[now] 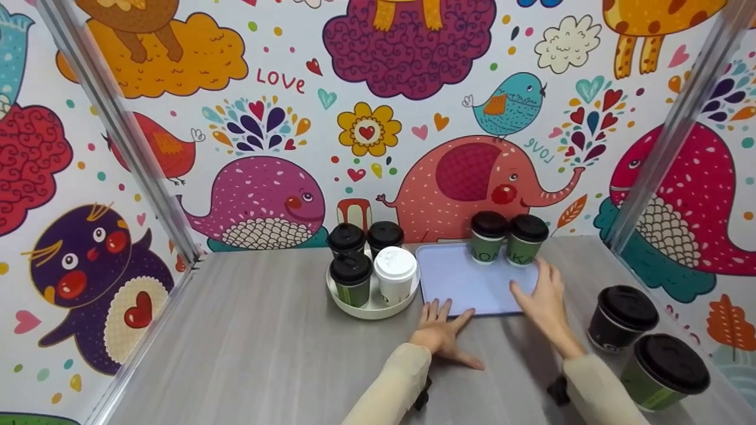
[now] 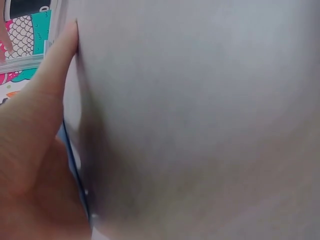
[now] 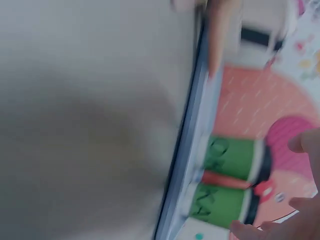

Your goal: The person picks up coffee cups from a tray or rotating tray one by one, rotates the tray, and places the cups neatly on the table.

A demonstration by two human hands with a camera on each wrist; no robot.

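A pale blue rectangular tray point(image 1: 466, 289) lies on the table, with two green paper cups, a left one point(image 1: 487, 247) and a right one point(image 1: 522, 251), at its back right. Both wear black lids. My left hand point(image 1: 442, 335) is spread at the tray's near left corner, fingertips at the edge and thumb stretched out over the tabletop. Over the tray's right side is my right hand point(image 1: 543, 304), fingers apart and nothing in its grasp. Its fingertips come close to the right green cup; in the right wrist view the fingers point(image 3: 305, 145) are beside the cups.
Left of the tray, a round white dish point(image 1: 372, 313) carries several lidded cups, including a white one point(image 1: 394, 274) and a green one point(image 1: 352, 280). A black cup point(image 1: 620, 319) and a green cup point(image 1: 661, 372) stand at the right. Patterned panels point(image 1: 266, 147) enclose the table.
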